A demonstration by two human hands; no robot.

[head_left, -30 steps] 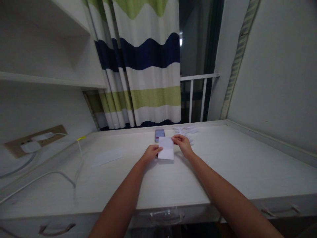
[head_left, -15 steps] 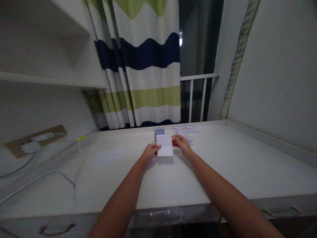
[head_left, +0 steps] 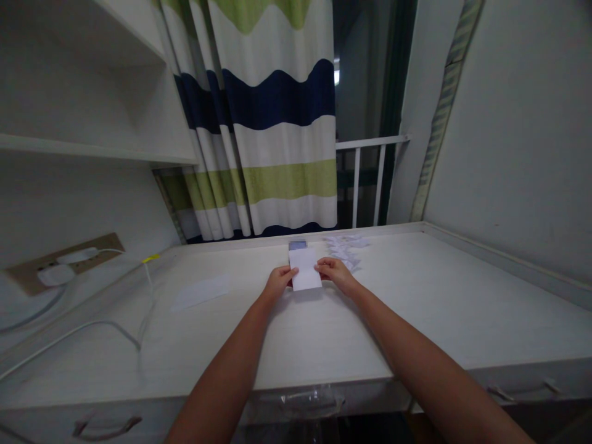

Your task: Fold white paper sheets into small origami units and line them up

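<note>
A small white sheet of paper (head_left: 305, 269) is held upright over the white desk (head_left: 300, 333) by both hands. My left hand (head_left: 279, 282) pinches its left edge and my right hand (head_left: 335, 275) pinches its right edge. Behind the paper a phone (head_left: 298, 245) lies on the desk, mostly hidden by the sheet. A pile of small white paper pieces (head_left: 346, 248) lies just beyond my right hand.
A flat white paper (head_left: 200, 291) lies on the desk to the left. White cables (head_left: 92, 327) run from a wall socket (head_left: 60, 265) across the desk's left side. A striped curtain (head_left: 272, 123) and a white railing (head_left: 370, 179) stand behind. Drawer handles show below the front edge.
Both hands have carried the paper a little away from me and upward, so it now covers more of the phone. My right hand has slid closer to the sheet's edge.
</note>
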